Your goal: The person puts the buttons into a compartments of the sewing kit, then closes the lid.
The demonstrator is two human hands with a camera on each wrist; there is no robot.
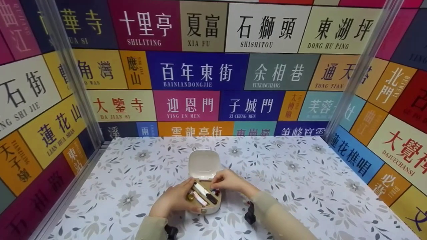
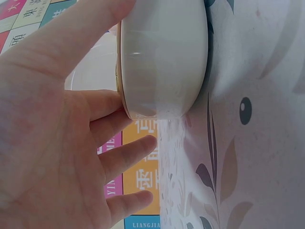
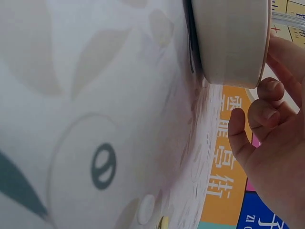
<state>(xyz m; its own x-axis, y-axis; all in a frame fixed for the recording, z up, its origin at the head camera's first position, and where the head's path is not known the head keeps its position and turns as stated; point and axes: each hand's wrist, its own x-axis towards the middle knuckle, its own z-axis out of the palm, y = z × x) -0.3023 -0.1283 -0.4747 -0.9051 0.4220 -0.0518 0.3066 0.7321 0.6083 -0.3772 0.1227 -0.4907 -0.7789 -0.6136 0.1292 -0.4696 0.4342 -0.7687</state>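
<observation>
A cream rounded case (image 1: 210, 210) lies on the table, its lid (image 1: 204, 164) raised at the back. My left hand (image 1: 174, 199) grips the case's left side, thumb near the front and fingers toward the back; in the left wrist view its outer fingers spread off the wall. Inside the case lie a white tube with a black end (image 1: 210, 199), a shorter pale pink tube (image 1: 199, 198) and a small gold item (image 1: 190, 197). My right hand (image 1: 230, 181) reaches over the right rim with bent fingers, above small dark and coloured pieces (image 1: 217, 192). Whether its fingertips pinch anything is hidden.
A white cloth with grey flowers and leaves covers the table (image 1: 133, 200). Colourful sign-printed walls (image 1: 200, 71) stand behind and at both sides, with clear posts (image 1: 362, 71) at the corners. Dark straps or devices (image 1: 250, 213) sit at both wrists.
</observation>
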